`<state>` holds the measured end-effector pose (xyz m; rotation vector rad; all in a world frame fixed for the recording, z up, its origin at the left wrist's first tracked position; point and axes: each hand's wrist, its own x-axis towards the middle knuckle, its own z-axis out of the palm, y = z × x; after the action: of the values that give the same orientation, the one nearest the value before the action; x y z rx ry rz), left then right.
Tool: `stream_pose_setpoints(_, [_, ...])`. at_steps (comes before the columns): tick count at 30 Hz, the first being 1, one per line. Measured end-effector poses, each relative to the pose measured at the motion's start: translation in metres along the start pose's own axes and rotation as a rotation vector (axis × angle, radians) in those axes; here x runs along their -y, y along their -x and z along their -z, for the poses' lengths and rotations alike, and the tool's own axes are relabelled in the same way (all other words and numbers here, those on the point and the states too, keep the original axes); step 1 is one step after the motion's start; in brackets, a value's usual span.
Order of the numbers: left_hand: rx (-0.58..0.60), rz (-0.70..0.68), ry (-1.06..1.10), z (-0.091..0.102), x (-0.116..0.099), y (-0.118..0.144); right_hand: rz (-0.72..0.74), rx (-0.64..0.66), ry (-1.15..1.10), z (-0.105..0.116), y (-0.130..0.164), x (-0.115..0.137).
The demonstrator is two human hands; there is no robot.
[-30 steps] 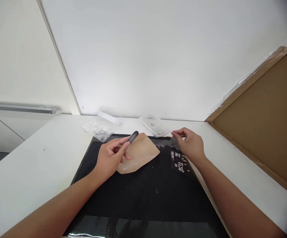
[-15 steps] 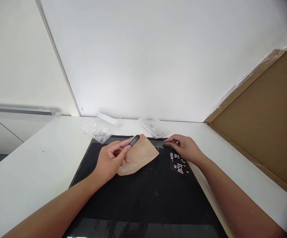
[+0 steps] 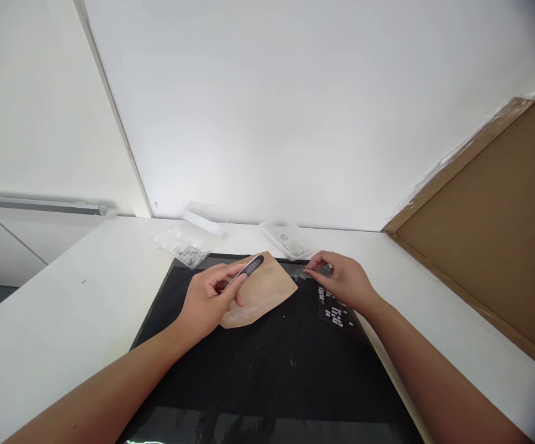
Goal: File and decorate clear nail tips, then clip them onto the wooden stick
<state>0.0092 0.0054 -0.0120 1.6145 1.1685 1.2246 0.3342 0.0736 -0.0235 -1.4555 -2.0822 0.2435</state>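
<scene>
My left hand point(image 3: 214, 290) grips a nail file point(image 3: 254, 265), a flat strip with a rounded end and a dark, worn face, its tip pointing up and to the right. Beneath that hand lies a tan sheet of paper point(image 3: 271, 287) on a black mat point(image 3: 267, 364). Near the mat's far right corner, thumb and forefinger of my right hand point(image 3: 341, 277) are pinched together. Whatever they hold is too small to make out. Small clear pieces point(image 3: 300, 277) lie just left of these fingertips. Below my right hand is a clear sheet with several small pale pieces point(image 3: 334, 316), partly covered by the hand.
Behind the mat stand a clear plastic tray point(image 3: 290, 240) with small things in it, a clear plastic bag point(image 3: 188, 250) and a white box point(image 3: 202, 221). A white wall point(image 3: 267, 123) closes off the back, and a brown cardboard panel point(image 3: 489, 228) leans at the right.
My right hand has shifted slightly left and down, its pinched fingertips closer to the small clear pieces. My left hand still holds the nail file, with only a slight turn.
</scene>
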Motion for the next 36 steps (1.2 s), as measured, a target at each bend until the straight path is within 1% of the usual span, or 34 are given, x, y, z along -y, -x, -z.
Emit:
stream_pose_setpoints(7, [0.000,-0.004,0.004,0.000,-0.004,0.001,-0.076,0.009,-0.053,-0.002,0.002,0.004])
stream_pose_setpoints(13, [-0.010,-0.010,0.006,0.000,-0.004,0.001,-0.066,0.057,-0.118,-0.002,0.001,0.001])
stream_pose_setpoints(17, [-0.012,-0.010,0.010,0.000,-0.004,0.001,-0.064,0.085,-0.113,-0.002,0.000,-0.006])
stream_pose_setpoints(21, [-0.011,-0.020,0.002,0.000,-0.005,0.001,-0.081,0.041,-0.121,-0.001,-0.001,-0.011])
stream_pose_setpoints(26, [-0.013,-0.041,-0.015,0.001,-0.003,0.002,-0.107,-0.019,-0.067,0.002,-0.002,-0.012])
stream_pose_setpoints(29, [-0.015,-0.041,-0.012,0.001,-0.003,0.002,-0.117,-0.014,-0.065,0.005,-0.001,-0.014])
stream_pose_setpoints(31, [-0.014,-0.039,-0.011,0.001,-0.003,0.002,-0.154,-0.008,-0.086,0.006,0.001,-0.014])
stream_pose_setpoints(33, [-0.012,-0.042,-0.012,0.001,-0.003,0.002,-0.190,-0.033,-0.113,0.008,0.003,-0.013])
stream_pose_setpoints(36, [-0.012,-0.052,-0.015,0.001,-0.004,0.002,-0.148,-0.087,-0.099,0.010,0.006,-0.009])
